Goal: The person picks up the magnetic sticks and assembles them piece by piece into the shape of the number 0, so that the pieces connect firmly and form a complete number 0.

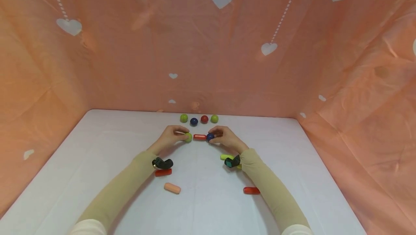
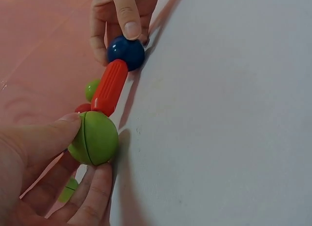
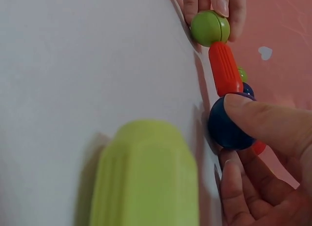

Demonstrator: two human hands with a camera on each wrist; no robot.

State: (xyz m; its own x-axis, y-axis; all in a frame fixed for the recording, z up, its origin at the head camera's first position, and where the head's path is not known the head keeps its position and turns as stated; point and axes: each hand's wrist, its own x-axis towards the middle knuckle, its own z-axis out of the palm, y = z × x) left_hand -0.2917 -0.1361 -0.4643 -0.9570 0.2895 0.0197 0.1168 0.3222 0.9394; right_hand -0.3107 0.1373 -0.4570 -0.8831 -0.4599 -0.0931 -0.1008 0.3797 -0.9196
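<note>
Where the left hand (image 1: pixel 173 136) grips: thumb and fingers pinch a green ball (image 1: pixel 189 137).
Right hand (image 1: pixel 229 139): pinching a blue ball (image 1: pixel 209 137).
Red rod (image 1: pixel 199 137): between these balls, its right end touching the blue one; contact with the green one is hard to judge.
Far row: second green ball (image 1: pixel 183 118), second blue ball (image 1: pixel 194 121), red ball (image 1: pixel 204 119), third green ball (image 1: pixel 214 118).
Nearer: peach rod (image 1: pixel 172 188) on the white table (image 1: pixel 201 209).

Grooved red rod (image 2: pixel 109 87) between seamed green ball (image 2: pixel 97 138) and glossy blue ball (image 2: pixel 124 53), touching blue ball.
</note>
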